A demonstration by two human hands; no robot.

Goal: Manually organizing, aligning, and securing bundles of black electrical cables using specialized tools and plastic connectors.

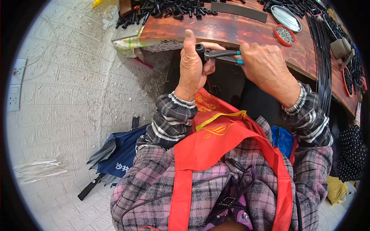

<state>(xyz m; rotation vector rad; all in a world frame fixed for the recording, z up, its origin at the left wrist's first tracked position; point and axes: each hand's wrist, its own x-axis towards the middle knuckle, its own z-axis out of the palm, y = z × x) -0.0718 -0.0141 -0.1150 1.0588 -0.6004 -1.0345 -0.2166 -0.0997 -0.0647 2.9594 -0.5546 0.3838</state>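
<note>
My left hand (189, 73) is closed around a short black tubular part (200, 49), its thumb sticking up. In my right hand (266, 66) is a pair of small pliers (221, 54) with dark handles and teal grip ends. The head of the pliers meets the side of the black part. Both hands are raised just in front of the near table edge, above my lap. My left fingers partly hide the lower end of the part, so the exact contact cannot be told.
On the brown wooden table (231, 32) lie a heap of black tubular parts (169, 8), a dark flat strip (239, 11), a red dish of small metal pieces (285, 35) and a silver oval tray (286, 18). Long black rods (319, 57) overhang the right edge. A folded blue umbrella (115, 148) leans left.
</note>
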